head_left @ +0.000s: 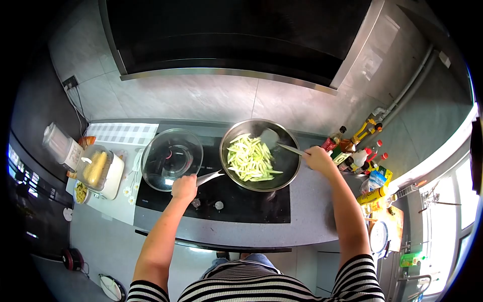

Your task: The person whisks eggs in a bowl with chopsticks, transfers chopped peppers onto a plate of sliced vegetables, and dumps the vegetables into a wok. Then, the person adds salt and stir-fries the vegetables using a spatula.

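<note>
My left hand is closed around the handle of a steel wok, which stands on the right part of the black cooktop. In the wok lies a heap of pale green vegetable strips. My right hand grips a metal spatula by its handle from the right side. The spatula's blade reaches into the wok at the far edge of the strips. Just left of the wok, a glass lid rests on the cooktop, close to my left hand.
Several sauce bottles crowd the counter's right end. A cutting board is further right. At left stand a blender, a lidded container with yellow contents and a small bowl. The range hood overhangs the back.
</note>
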`<state>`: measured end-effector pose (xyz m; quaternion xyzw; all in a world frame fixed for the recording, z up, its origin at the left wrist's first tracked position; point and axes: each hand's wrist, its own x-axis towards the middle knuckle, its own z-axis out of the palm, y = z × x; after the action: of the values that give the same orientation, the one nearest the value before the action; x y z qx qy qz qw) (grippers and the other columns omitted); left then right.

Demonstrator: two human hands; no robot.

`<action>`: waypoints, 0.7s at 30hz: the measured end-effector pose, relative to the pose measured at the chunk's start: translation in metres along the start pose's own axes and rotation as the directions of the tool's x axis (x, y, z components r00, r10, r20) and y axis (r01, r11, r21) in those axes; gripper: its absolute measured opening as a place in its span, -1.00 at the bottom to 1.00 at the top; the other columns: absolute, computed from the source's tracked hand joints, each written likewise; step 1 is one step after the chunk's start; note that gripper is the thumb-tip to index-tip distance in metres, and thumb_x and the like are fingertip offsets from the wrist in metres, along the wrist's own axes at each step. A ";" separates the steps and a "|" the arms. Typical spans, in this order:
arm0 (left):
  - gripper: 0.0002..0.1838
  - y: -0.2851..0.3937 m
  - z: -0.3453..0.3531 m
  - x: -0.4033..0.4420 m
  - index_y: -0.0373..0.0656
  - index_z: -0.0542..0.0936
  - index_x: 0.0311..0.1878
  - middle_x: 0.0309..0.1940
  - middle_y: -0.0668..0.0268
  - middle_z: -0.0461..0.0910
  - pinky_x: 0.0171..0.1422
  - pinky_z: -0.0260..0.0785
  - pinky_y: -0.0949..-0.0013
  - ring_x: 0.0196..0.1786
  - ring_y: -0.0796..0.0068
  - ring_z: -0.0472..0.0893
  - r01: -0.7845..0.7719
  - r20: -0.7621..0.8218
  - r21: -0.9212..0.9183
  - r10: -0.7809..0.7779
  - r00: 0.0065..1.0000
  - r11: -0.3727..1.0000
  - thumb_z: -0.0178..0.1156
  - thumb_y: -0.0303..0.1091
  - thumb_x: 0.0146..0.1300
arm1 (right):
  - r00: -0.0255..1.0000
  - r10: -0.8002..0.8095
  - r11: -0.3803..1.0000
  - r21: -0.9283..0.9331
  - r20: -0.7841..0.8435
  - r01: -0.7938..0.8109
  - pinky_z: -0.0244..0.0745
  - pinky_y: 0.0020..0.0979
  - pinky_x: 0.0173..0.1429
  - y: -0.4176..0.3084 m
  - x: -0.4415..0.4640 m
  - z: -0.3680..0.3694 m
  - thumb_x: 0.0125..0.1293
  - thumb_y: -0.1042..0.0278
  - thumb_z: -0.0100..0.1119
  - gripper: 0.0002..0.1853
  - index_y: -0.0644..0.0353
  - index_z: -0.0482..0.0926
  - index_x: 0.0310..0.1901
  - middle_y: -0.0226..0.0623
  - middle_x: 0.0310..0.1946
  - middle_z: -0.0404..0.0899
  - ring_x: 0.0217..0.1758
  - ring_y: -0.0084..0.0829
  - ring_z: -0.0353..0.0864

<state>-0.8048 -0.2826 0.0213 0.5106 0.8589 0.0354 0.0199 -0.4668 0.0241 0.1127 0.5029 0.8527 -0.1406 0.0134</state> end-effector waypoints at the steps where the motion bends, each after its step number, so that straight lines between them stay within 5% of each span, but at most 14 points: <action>1: -0.81 0.000 -0.001 0.000 -0.13 0.59 -0.23 -0.36 0.12 0.68 -0.17 0.56 0.11 -0.27 0.07 0.70 0.002 0.001 -0.002 -0.002 1.000 1.000 0.31 -0.35 0.08 | 0.999 -0.041 0.997 0.073 0.012 0.040 0.54 -0.10 0.02 -0.007 0.008 0.006 0.22 0.13 0.15 -0.70 0.03 0.71 -0.10 -0.10 -0.17 0.68 -0.08 -0.04 0.66; 5: -0.77 -0.001 0.001 0.001 -0.12 0.59 -0.19 -0.34 0.12 0.68 -0.15 0.55 0.09 -0.25 0.06 0.70 -0.001 0.016 0.008 0.000 1.000 1.000 0.33 -0.33 0.08 | 0.974 -0.225 0.962 0.159 0.005 0.222 0.54 -0.13 0.03 -0.037 0.016 0.005 0.20 0.16 0.22 -0.69 -0.03 0.69 -0.04 -0.12 -0.14 0.67 -0.07 -0.07 0.65; 8: -0.68 -0.004 0.007 0.004 -0.09 0.58 -0.11 -0.30 0.11 0.68 -0.12 0.53 0.08 -0.21 0.04 0.69 0.018 0.050 0.013 -0.019 0.999 1.000 0.38 -0.28 0.07 | 0.934 -0.339 0.940 0.005 -0.110 0.341 0.53 -0.14 0.04 -0.061 0.000 -0.013 0.18 0.20 0.25 -0.66 -0.07 0.67 0.02 -0.13 -0.15 0.68 -0.05 -0.08 0.65; 15: -0.71 -0.004 0.007 0.004 -0.10 0.58 -0.14 -0.29 0.13 0.68 -0.10 0.53 0.07 -0.19 0.05 0.69 0.026 0.051 0.016 -0.026 0.998 1.000 0.37 -0.27 0.08 | 0.789 -0.614 0.740 -0.376 -0.036 0.558 0.57 -0.23 -0.16 -0.074 -0.033 -0.021 0.20 0.42 0.15 -0.54 -0.13 0.56 0.16 -0.30 -0.18 0.60 -0.18 -0.21 0.67; 19: -0.72 -0.002 0.003 0.003 -0.10 0.58 -0.15 -0.30 0.12 0.68 -0.10 0.53 0.08 -0.20 0.06 0.69 0.011 0.049 0.011 -0.011 0.999 1.000 0.37 -0.28 0.07 | 0.766 -0.641 0.702 -0.443 -0.053 0.557 0.57 -0.29 -0.29 -0.065 -0.075 -0.042 0.12 0.56 0.10 -0.48 -0.14 0.56 0.14 -0.32 -0.22 0.52 -0.26 -0.26 0.67; 21: -0.72 -0.002 0.001 0.003 -0.10 0.58 -0.15 -0.30 0.12 0.67 -0.11 0.53 0.08 -0.20 0.06 0.69 0.019 0.058 0.014 -0.020 0.998 1.000 0.37 -0.28 0.07 | 0.831 -0.555 0.746 -0.460 -0.030 0.481 0.56 -0.27 -0.29 -0.067 -0.106 -0.064 0.12 0.57 0.09 -0.48 -0.13 0.56 0.14 -0.31 -0.22 0.53 -0.27 -0.26 0.67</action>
<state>-0.8074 -0.2810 0.0203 0.5031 0.8631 0.0143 0.0418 -0.4646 -0.0806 0.2067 0.2394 0.9660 0.0968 0.0147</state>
